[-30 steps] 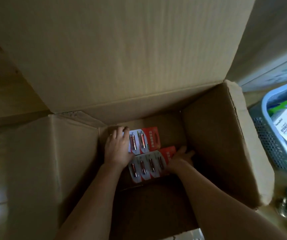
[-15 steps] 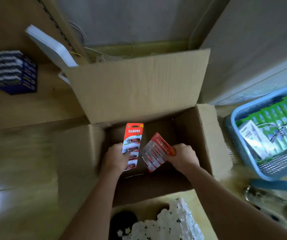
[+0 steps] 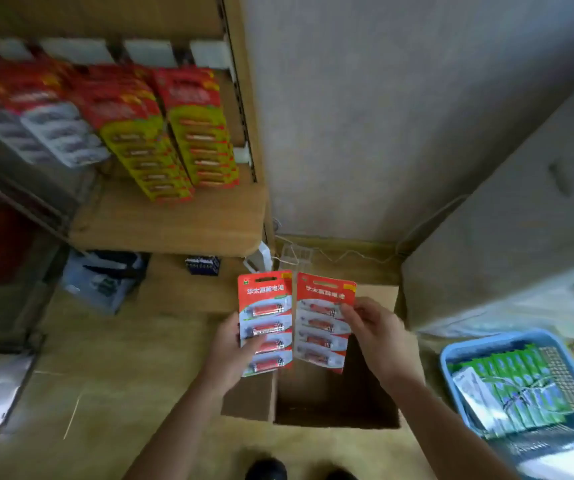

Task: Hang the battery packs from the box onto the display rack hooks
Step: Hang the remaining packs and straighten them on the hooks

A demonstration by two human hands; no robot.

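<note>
Two battery packs held upright and side by side above the open cardboard box (image 3: pixel 335 393), edges touching or nearly so. Left pack (image 3: pixel 266 322) pinched along its lower left edge by the left hand (image 3: pixel 231 355), thumb across the blister face, remaining digits hidden behind the card. Right pack (image 3: pixel 323 325) gripped at its right edge by the right hand (image 3: pixel 379 336), fingertips (image 3: pixel 347 311) curled onto the front. Each pack shown as a red printed card bearing four cells under clear blisters, with a slot-shaped hang hole near the top edge. Judged light but bottom-heavy, weight concentrated in the cells; card judged thin and somewhat flexible, blister face smooth and probably slippery under a flat pinch. Best taken at a side edge or low on the card, as here, leaving the hang slot clear for threading onto a hook. Bending at the slot judged the chief risk, since the thin card around it might tear if forced. Display rack (image 3: pixel 240 140) placed up and to the left, already carrying rows of hanging packs (image 3: pixel 198 133), blurred in this view; individual hooks not discernible. Blue basket (image 3: pixel 451 355) of green packets set on the floor at right, well apart from the hands. Box interior dark, contents not discernible.
</note>
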